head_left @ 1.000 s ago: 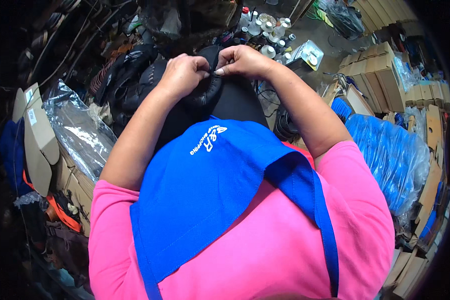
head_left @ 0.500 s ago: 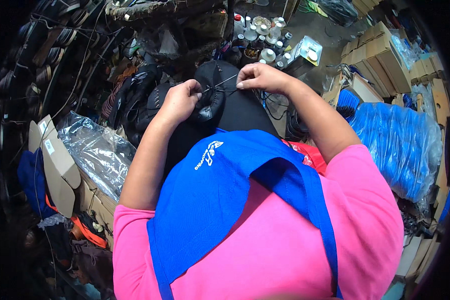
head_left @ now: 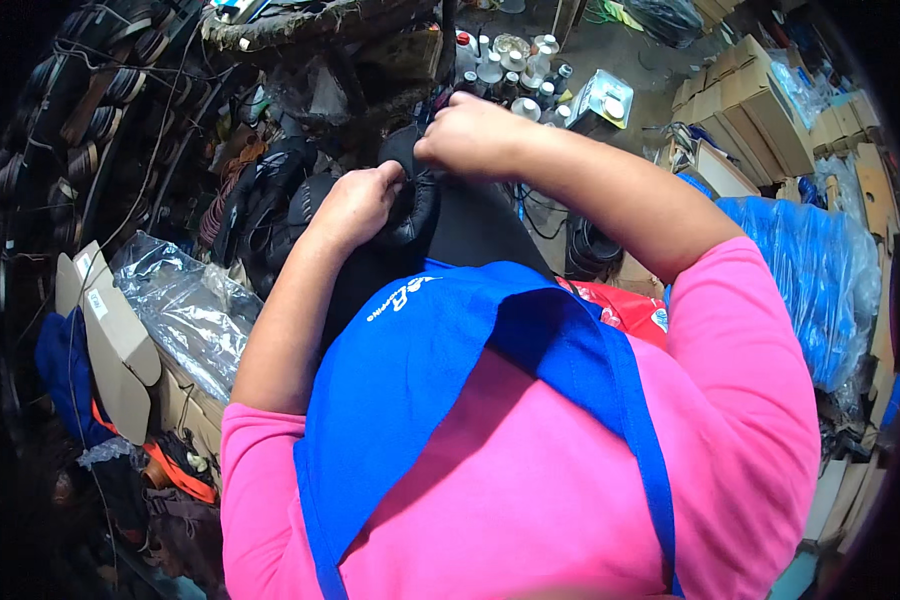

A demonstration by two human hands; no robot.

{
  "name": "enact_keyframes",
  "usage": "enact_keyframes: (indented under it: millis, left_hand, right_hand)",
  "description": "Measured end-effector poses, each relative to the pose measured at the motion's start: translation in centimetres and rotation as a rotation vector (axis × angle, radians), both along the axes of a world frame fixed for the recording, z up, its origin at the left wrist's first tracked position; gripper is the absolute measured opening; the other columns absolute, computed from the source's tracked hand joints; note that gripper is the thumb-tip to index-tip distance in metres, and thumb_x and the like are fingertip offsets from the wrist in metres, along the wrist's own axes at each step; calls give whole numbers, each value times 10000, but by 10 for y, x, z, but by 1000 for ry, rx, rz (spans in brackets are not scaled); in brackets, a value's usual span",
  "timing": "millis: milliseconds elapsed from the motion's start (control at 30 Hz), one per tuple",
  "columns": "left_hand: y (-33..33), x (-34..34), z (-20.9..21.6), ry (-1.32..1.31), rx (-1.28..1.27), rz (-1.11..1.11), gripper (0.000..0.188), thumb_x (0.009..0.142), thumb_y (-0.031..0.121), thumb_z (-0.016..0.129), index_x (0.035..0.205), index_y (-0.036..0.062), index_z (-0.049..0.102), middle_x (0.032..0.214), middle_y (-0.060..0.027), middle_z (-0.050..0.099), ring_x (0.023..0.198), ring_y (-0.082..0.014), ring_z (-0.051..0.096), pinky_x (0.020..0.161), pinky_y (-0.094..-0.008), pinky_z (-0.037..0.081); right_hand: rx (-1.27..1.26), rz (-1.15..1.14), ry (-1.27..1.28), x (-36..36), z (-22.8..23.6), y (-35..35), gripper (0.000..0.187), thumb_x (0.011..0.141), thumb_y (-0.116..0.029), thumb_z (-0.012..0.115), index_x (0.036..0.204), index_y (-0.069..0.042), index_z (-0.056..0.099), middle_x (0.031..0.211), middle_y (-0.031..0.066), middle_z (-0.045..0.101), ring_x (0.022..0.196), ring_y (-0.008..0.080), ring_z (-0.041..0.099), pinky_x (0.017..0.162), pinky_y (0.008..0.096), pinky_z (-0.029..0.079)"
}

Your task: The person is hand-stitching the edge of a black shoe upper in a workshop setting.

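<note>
A black leather shoe [head_left: 411, 214] rests on my lap over dark clothing, its opening partly covered by my hands. My left hand [head_left: 356, 206] is closed, thumb and forefinger pinching the shoe's left edge. Across the shoe's far right side lies my right hand [head_left: 472, 138], knuckles up and fingers curled in. What the right fingers hold is hidden beneath the hand. Left of the shoe sits another black shoe-like piece [head_left: 313, 195].
Bottles with white caps [head_left: 490, 68] stand on the floor ahead. Cardboard boxes [head_left: 745, 105] are stacked at far right, above a blue plastic-wrapped bundle [head_left: 800, 285]. Clear plastic sheeting [head_left: 185, 305] lies at left, near racks of soles [head_left: 95, 140]. A rough-edged stand [head_left: 290, 32] is ahead.
My right hand has moved left and away from me, over the shoe, its fingers curling out of sight. The thin rod and dark cord between my hands no longer show. My left hand stays put.
</note>
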State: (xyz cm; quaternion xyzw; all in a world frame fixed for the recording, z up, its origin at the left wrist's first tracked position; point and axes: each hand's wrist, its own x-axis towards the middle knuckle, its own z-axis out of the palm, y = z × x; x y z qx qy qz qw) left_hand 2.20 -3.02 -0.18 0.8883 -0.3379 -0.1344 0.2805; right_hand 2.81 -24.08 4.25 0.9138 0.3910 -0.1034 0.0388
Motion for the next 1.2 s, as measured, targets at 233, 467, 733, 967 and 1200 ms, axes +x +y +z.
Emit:
enact_keyframes:
  millis: [233,467,733,967,1200]
  left_hand:
    - [20,-5,-10,-227,23,-62,148,783,84,505,916,67,567,809,-160,616,823,-357,604,710,-440,470]
    - [119,-41,12,-129,8,432,126,808,34,551,923,33,601,831,-178,622,778,-354,611,687,-391,481]
    - [51,-23,72,439,-1200,234,194,929,190,557,900,-2,563,918,-100,613,862,-218,616,792,-298,480]
    - [84,-56,45,-31,-167,208,117,850,110,602,905,7,593,810,-85,599,793,-237,598,681,-354,471]
    - [378,-77,153,-686,364,937,207,893,143,572,1043,12,632,1015,-102,619,956,-209,601,846,-271,444]
  right_hand:
    - [126,32,85,3,-23,0,157,793,-132,550,937,-181,589,770,57,628,845,247,615,800,379,402]
    - [91,-521,165,-2,-18,-86,167,777,-142,646,942,-122,630,803,122,645,752,285,598,703,357,461]
    - [1740,-488,948,19,9,15,221,951,-270,524,999,-62,581,844,37,595,763,111,574,746,290,495]
    - [505,-218,422,-20,-8,-28,218,897,-192,575,1060,-50,603,944,83,647,884,193,611,807,313,473]
    - [428,-898,58,-82,-17,-276,243,858,-105,579,1089,-81,649,1051,107,664,986,199,626,858,287,463]
